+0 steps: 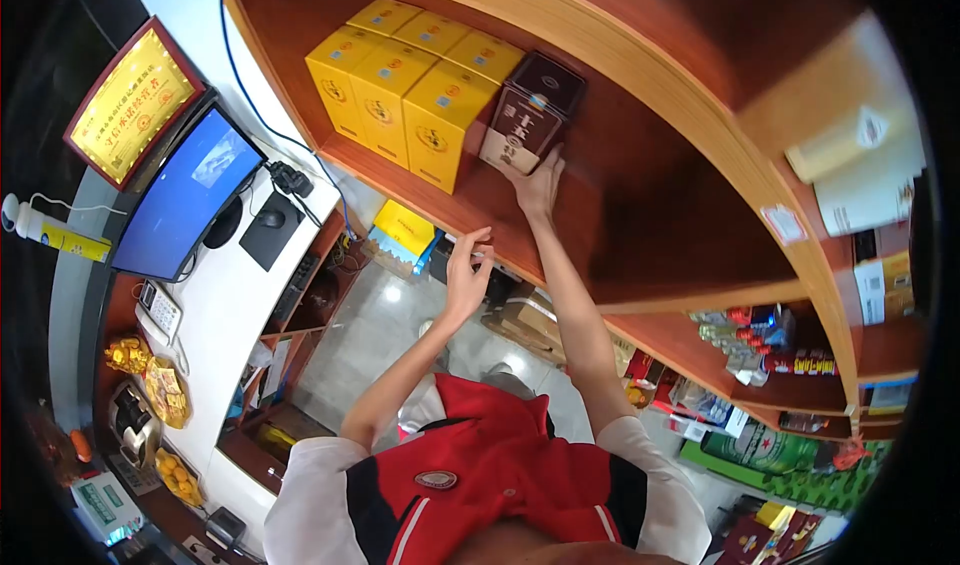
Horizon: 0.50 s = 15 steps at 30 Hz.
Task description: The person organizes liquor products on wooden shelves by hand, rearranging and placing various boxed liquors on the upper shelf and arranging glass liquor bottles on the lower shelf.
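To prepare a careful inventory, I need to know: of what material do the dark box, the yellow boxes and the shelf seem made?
The dark box and yellow boxes look like smooth printed card: flat panels, crisp edges, printed lettering or emblems. The shelf looks like varnished reddish-brown wood, or wood-effect board; its light, curved rim seems grained.

Six yellow boxes [380, 95] stand on the shelf [640, 165] — three in front, three behind — with one dark brown box [525, 120]. Elsewhere: one monitor [190, 195], one mouse [271, 219], one telephone [160, 313], one framed certificate [135, 103].
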Motion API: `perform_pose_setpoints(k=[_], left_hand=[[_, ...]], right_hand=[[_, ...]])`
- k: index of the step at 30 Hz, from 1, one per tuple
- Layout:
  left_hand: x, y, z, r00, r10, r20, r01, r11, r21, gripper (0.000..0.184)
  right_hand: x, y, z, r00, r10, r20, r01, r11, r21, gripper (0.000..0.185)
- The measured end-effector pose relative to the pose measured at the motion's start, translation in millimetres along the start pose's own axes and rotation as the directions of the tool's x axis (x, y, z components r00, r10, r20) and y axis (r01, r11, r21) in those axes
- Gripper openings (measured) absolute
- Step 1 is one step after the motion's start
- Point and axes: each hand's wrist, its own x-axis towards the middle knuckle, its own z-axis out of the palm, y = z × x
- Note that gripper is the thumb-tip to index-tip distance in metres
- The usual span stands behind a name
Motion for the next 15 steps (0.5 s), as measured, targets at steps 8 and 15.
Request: perform_pose_setpoints(k=[8,15], left_hand=[[-98.6,-52.3,49.5,0.994,-0.029,0.109,0.030,1.000,-0.002,0.022],[-248.7,-86.5,162.9,0.805,-0.196,0.560,0.222,0.975,0.022,0.016]], right_hand=[[-243.2,41.1,-171.9,0.981,-0.122,0.150,0.070,0.946,0.315,0.026],[-509.1,251.6,-336.4,0.739,0.669,0.076,-0.673,0.736,0.075,0.061]])
